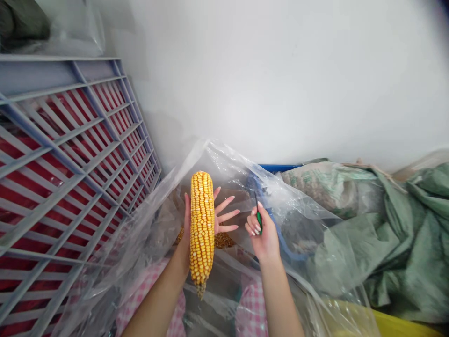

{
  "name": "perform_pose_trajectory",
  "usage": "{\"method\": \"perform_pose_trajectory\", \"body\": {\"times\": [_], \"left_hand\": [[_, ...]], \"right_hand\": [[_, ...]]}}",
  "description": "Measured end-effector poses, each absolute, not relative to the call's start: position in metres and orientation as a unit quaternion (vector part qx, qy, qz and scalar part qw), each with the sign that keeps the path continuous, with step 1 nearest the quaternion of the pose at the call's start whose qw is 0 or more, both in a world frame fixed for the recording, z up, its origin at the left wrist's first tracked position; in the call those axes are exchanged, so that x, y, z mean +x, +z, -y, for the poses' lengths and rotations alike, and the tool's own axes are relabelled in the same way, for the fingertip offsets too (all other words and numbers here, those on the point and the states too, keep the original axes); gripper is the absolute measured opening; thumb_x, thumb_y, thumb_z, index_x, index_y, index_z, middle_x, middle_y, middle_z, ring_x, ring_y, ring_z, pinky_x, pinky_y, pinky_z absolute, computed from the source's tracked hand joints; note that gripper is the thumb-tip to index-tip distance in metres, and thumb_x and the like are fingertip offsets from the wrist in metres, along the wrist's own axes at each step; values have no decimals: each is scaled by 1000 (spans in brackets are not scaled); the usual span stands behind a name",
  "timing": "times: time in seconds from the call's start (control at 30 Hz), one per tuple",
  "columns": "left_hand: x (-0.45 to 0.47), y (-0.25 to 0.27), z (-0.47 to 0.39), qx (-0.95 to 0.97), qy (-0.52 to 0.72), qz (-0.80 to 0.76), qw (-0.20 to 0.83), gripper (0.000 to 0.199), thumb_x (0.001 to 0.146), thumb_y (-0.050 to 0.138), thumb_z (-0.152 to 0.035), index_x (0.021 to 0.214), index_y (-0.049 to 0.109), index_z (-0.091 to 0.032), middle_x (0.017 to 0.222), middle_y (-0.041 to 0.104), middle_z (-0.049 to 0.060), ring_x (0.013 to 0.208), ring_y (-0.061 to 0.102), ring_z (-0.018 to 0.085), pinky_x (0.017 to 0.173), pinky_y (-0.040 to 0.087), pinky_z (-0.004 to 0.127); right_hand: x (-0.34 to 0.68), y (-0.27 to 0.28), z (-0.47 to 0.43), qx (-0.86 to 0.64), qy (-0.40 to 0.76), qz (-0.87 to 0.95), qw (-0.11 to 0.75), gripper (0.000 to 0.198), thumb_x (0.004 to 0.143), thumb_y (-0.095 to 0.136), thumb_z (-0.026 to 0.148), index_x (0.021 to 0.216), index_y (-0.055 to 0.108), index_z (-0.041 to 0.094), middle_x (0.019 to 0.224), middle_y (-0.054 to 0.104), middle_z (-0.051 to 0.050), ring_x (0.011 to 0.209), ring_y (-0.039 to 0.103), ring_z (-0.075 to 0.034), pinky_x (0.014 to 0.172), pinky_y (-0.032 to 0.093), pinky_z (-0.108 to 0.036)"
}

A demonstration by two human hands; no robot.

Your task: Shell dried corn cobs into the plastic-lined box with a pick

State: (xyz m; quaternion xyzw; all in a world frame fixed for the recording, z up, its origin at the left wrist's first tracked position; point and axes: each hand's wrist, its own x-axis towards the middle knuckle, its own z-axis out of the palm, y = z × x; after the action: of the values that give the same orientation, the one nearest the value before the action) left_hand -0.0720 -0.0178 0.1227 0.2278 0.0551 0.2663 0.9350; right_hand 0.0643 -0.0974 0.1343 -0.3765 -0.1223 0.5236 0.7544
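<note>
A large ear of yellow corn [202,227] lies lengthwise across the palm of my left hand [224,217]. It hides most of that palm. The thumb shows at the cob's left side, and the fingers are spread out on its right. My right hand [263,231] is closed around a small tool with a green handle [259,222]. A thin dark shaft points up from it; whether it is a screwdriver or an awl I cannot tell. Loose corn kernels [223,240] lie below and behind my left hand, inside a clear plastic bag [140,243] spread open around both hands.
A lavender plastic crate [84,173] with red contents stands close on the left. To the right are a blue basin rim [280,167], a printed woven sack [329,180] and a crumpled green tarp [414,243]. Something yellow [400,325] shows at lower right. A white wall [280,79] rises ahead.
</note>
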Motion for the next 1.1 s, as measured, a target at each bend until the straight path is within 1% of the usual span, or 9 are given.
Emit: {"method": "perform_pose_trajectory", "body": {"times": [0.23, 0.37, 0.47, 0.57, 0.63, 0.7, 0.83, 0.9, 1.1], "left_hand": [[-73, 124, 17, 237, 259, -51, 935, 89, 57, 20, -83, 135, 13, -39, 144, 18, 9, 121, 33, 40, 92, 18, 60], [-74, 125, 18, 230, 279, -83, 929, 85, 63, 24, -79, 135, 21, -33, 141, 26, 10, 117, 39, 37, 91, 30, 52], [-72, 124, 20, 221, 322, -150, 908, 76, 68, 29, -74, 127, 37, -27, 134, 39, 10, 105, 52, 29, 79, 43, 41], [-64, 118, 22, 228, 358, -277, 862, 62, 70, 42, -64, 113, 49, -19, 118, 53, 11, 82, 60, 22, 68, 48, 35], [-58, 112, 24, 283, 387, -364, 799, 54, 69, 54, -54, 108, 49, -18, 106, 58, 10, 76, 60, 20, 65, 48, 33], [-52, 107, 27, 387, 429, -422, 699, 54, 66, 62, -45, 110, 46, -20, 102, 58, 8, 82, 60, 21, 69, 47, 31], [-51, 105, 34, 610, 476, -461, 434, 64, 64, 66, -39, 120, 41, -24, 118, 52, 8, 107, 50, 24, 90, 38, 32], [-53, 105, 36, 694, 458, -451, 325, 63, 66, 64, -37, 123, 41, -25, 120, 51, 7, 110, 47, 24, 92, 36, 33], [-54, 95, 41, 836, 386, -375, 109, 66, 72, 57, -29, 131, 31, -21, 109, 55, 8, 99, 53, 21, 82, 43, 31]], "right_hand": [[67, 134, 99, -360, 534, 92, 759, 26, 73, 55, 38, 62, 44, 18, 37, 22, 11, 33, 15, -3, 35, 16, -17], [67, 133, 99, -352, 537, 78, 763, 24, 73, 55, 36, 62, 45, 17, 37, 22, 11, 33, 15, -2, 34, 16, -17], [67, 133, 97, -341, 542, 65, 765, 23, 74, 55, 34, 61, 45, 17, 36, 22, 11, 33, 15, -2, 34, 16, -17], [67, 132, 96, -332, 546, 53, 768, 23, 74, 55, 33, 61, 46, 17, 36, 23, 11, 34, 15, -2, 34, 15, -17], [68, 132, 96, -331, 546, 49, 768, 22, 74, 55, 33, 61, 46, 17, 36, 24, 11, 33, 16, -2, 34, 15, -17], [68, 132, 97, -332, 545, 47, 768, 22, 74, 55, 32, 62, 46, 17, 36, 24, 11, 33, 16, -2, 34, 16, -16], [69, 132, 98, -345, 540, 43, 766, 22, 73, 55, 33, 62, 46, 17, 36, 23, 11, 33, 16, -2, 34, 17, -16], [66, 129, 95, -365, 522, 33, 770, 22, 73, 56, 34, 63, 47, 17, 36, 25, 11, 33, 19, -2, 34, 18, -16], [48, 110, 79, -438, 462, -53, 770, 14, 69, 56, 31, 70, 52, 18, 60, 56, 7, 51, 50, -5, 49, 39, -18]]}}
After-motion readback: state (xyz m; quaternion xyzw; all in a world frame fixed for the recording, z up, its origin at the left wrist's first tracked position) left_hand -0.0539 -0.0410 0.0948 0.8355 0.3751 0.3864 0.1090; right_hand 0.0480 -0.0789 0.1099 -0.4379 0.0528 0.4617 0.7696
